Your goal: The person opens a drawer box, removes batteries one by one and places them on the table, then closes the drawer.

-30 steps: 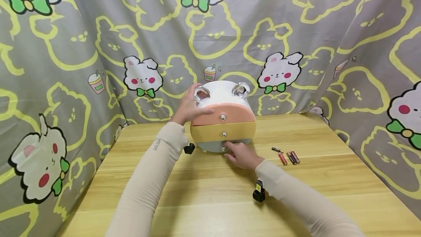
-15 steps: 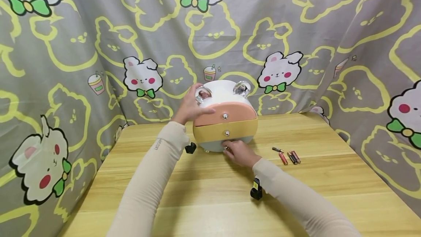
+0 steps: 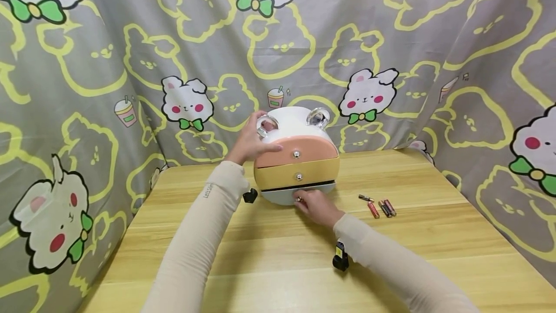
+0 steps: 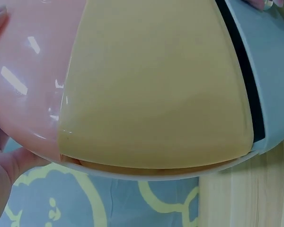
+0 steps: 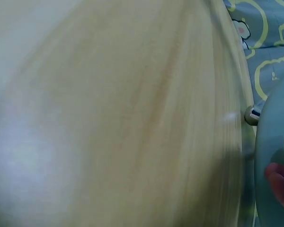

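I have my left hand (image 3: 251,140) gripping the box (image 3: 297,122); below it, my right hand (image 3: 319,207) pinches the knob (image 3: 299,199) of the ajar bottom drawer (image 3: 278,197), with batteries (image 3: 384,208) off to that hand's right.

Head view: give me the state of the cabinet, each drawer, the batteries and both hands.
Cabinet: upright on the table.
Orange drawer: looks closed.
Yellow drawer: looks closed.
Grey-blue drawer: slightly open, dark gap above it.
Batteries: four, lying loose on the table.
Left hand: grips the cabinet's left side.
Right hand: pinches the bottom knob.
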`<move>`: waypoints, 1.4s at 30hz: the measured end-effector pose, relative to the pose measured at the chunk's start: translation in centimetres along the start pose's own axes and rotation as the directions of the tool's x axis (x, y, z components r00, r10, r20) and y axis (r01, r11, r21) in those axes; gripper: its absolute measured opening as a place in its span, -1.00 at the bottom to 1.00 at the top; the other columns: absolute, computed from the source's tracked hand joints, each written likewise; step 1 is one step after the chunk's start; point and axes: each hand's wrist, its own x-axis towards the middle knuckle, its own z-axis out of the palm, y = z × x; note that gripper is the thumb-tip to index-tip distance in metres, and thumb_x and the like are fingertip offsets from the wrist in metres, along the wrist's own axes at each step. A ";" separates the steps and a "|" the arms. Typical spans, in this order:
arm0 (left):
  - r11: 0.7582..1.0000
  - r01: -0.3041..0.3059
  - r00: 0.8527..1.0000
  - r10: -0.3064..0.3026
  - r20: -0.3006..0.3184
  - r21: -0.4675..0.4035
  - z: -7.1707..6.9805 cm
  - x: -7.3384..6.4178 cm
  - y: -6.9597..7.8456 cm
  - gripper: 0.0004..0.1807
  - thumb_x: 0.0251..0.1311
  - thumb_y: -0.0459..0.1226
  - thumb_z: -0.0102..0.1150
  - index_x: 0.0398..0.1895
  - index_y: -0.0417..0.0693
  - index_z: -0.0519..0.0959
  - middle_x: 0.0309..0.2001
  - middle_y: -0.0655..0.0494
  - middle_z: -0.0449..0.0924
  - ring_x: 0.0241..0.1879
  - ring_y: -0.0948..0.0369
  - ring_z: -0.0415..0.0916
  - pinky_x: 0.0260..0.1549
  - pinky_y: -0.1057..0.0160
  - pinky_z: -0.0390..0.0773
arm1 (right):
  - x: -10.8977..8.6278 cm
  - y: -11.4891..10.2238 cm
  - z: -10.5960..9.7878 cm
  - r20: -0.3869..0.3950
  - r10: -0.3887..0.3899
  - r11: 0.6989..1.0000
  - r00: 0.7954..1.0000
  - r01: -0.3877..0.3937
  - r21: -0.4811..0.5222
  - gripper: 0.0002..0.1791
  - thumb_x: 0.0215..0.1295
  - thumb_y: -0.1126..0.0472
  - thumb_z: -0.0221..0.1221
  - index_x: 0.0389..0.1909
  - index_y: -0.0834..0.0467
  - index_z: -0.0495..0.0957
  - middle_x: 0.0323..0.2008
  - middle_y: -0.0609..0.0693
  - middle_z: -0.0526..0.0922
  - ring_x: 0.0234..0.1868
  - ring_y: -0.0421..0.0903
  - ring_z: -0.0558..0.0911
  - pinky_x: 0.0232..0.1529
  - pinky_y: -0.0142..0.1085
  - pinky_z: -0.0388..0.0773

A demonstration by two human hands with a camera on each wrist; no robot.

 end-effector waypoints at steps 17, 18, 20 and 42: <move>0.999 0.017 1.000 -0.017 0.003 -0.037 0.1 -0.2 -0.1 0.24 -0.40 -0.01 0.67 0.41 0.09 0.08 0.19 -0.09 0.35 0.15 0.04 0.33 0.17 -0.01 0.31 | -2.9 -2.8 -1.9 0.045 -0.079 0.997 0.996 0.080 -0.013 -0.87 0.15 0.33 0.28 -0.27 0.17 0.60 -0.53 -0.12 0.64 -0.59 -0.36 0.47 -0.52 -0.45 0.50; 0.999 0.015 1.000 -0.015 0.002 -0.035 0.1 -0.2 -0.1 0.24 -0.39 -0.01 0.67 0.41 0.08 0.08 0.19 -0.09 0.35 0.15 0.04 0.33 0.17 -0.01 0.30 | -3.0 -3.0 -2.0 0.054 -0.079 0.997 0.995 0.080 -0.011 -0.88 0.15 0.32 0.27 -0.27 0.16 0.60 -0.53 -0.13 0.63 -0.59 -0.38 0.45 -0.53 -0.47 0.49; 0.999 0.014 1.000 -0.014 0.003 -0.033 0.1 -0.1 -0.1 0.23 -0.38 -0.01 0.67 0.41 0.07 0.08 0.19 -0.09 0.35 0.16 0.04 0.32 0.17 -0.01 0.30 | -3.4 -3.3 -2.2 0.067 -0.084 0.996 0.994 0.084 -0.007 -0.89 0.16 0.31 0.26 -0.27 0.15 0.61 -0.54 -0.15 0.62 -0.60 -0.41 0.42 -0.54 -0.50 0.47; 0.999 0.005 1.000 -0.006 -0.004 -0.040 0.2 -0.1 -0.2 0.23 -0.38 0.02 0.65 0.41 0.06 0.09 0.24 -0.09 0.31 0.21 0.03 0.28 0.21 -0.06 0.25 | -4.3 -4.2 -2.3 0.052 -0.125 0.988 0.991 0.129 -0.087 -0.87 0.13 0.29 0.32 -0.30 0.14 0.59 -0.53 -0.13 0.66 -0.59 -0.36 0.53 -0.50 -0.47 0.54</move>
